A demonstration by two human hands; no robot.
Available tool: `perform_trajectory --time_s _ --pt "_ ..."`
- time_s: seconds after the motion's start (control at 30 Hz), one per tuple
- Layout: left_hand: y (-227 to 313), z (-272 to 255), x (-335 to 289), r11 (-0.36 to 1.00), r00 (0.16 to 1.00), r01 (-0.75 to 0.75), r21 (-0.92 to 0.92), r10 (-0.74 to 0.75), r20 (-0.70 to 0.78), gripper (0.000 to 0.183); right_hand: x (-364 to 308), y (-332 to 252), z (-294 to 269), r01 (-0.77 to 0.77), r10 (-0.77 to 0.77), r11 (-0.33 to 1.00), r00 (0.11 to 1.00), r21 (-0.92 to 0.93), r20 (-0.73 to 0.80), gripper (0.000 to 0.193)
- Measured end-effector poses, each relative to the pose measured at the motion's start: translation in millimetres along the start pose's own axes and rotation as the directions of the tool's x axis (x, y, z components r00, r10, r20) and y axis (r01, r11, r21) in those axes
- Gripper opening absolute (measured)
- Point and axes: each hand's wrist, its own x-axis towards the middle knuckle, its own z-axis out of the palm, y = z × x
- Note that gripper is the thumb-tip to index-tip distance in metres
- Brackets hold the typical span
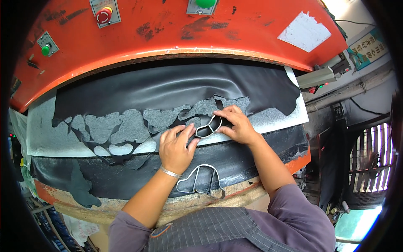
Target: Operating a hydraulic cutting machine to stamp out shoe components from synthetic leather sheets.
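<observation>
Curved metal cutter [203, 135], right hand [242, 127] pinching its rim, left hand [176, 150] curled alongside, grip unclear, glossy black sheet [147, 90]

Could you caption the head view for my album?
The person's right grip holds a curved metal frame near the cut edge of a black sheet, before an orange machine.

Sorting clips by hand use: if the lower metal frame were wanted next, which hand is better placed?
Likely the left hand: it is nearer the lower metal frame, and the right hand seems to grip the upper frame.
</observation>
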Motion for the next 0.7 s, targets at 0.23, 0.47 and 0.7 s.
perform_trajectory --time_s 0.23,0.47,0.7 --pt "0 0 0 0.999 1.0 0.004 -0.033 -0.004 0.012 0.039 13 -23 -20 0.264 -0.262 0.964 0.962 -0.022 0.077 0.068" --pt "-6 2 -3 0.999 1.0 -0.023 -0.036 0.023 -0.011 0.03 -3 -72 -24 -0.135 0.283 0.885 0.916 -0.446 0.285 0.056" --pt "-10 2 -8 0.995 0.998 -0.064 -0.08 0.063 -0.015 0.031 16 -65 -45 0.334 -0.128 0.745 0.921 -0.578 0.367 0.054"
